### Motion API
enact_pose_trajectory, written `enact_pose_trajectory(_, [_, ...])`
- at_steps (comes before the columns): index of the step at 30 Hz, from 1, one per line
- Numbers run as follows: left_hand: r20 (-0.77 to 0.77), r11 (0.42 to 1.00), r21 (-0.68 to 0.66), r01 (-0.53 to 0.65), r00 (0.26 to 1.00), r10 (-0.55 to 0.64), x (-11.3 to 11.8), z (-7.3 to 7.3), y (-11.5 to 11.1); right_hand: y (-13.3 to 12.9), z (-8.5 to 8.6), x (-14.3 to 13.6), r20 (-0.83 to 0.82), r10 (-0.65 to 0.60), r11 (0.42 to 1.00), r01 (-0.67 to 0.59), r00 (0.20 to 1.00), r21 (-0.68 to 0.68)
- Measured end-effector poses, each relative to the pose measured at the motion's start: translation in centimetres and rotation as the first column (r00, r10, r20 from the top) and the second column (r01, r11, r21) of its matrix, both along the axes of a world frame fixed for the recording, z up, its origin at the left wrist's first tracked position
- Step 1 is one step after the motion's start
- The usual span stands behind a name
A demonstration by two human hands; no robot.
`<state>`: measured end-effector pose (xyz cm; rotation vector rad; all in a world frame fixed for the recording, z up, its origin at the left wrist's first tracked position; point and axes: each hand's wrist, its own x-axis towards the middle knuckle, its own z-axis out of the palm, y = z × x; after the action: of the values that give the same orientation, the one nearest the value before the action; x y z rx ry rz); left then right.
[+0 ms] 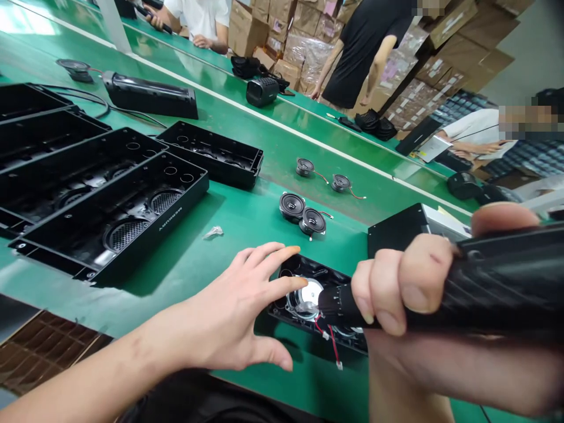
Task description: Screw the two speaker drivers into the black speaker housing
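Observation:
My right hand (408,288) is wrapped round a black electric screwdriver (493,282), held level and pointing left. Its nose is over a black speaker housing (317,264) lying on the green bench. Inside the housing sits a speaker driver (311,291) with its pale round back up; a second one is mostly hidden beneath the screwdriver. Red leads (335,343) with white plugs hang over the near wall. My left hand (233,302) is spread at the housing's left end, fingertips over the driver and thumb apart. Whether those fingers touch it I cannot tell.
Several open black housings (183,205) stand at left. Loose speaker drivers (292,205) lie beyond my hands, near a small clear plastic piece (214,232). A black box (392,226) is at right. Co-workers (368,47) are across the bench (247,226), with stacked cartons (304,29) behind.

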<state>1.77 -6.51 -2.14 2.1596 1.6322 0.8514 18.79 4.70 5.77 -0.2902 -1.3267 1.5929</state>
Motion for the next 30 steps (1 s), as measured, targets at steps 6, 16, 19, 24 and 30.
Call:
enact_pose_trajectory(6, [-0.012, 0.999, -0.035, 0.001, 1.000, -0.001, -0.2, -1.4, 0.6, 0.1, -1.9, -1.0, -0.071, 0.036, 0.998, -0.032, 0.997, 0.058])
enact_pose_trajectory(16, [-0.002, 1.000, -0.026, -0.007, 1.000, 0.007, 0.7, -1.0, 1.3, 0.4, -1.9, -0.8, -0.028, 0.012, 1.000, -0.012, 1.000, 0.013])
enact_pose_trajectory(19, [-0.019, 1.000, -0.021, -0.016, 1.000, 0.015, 0.7, -0.8, 1.3, 0.5, -2.0, -0.7, -0.028, 0.026, 1.000, -0.026, 0.999, -0.001])
enact_pose_trajectory(24, [-0.028, 1.000, -0.005, -0.020, 0.999, 0.019, 0.8, -0.6, 1.4, 0.6, -2.1, -0.6, -0.030, 0.030, 1.000, -0.030, 0.999, -0.007])
enact_pose_trajectory(30, [-0.033, 1.000, 0.004, -0.017, 0.999, 0.018, 0.8, -0.7, 1.3, 0.5, -2.0, -0.6, -0.032, 0.015, 1.000, -0.015, 0.999, -0.004])
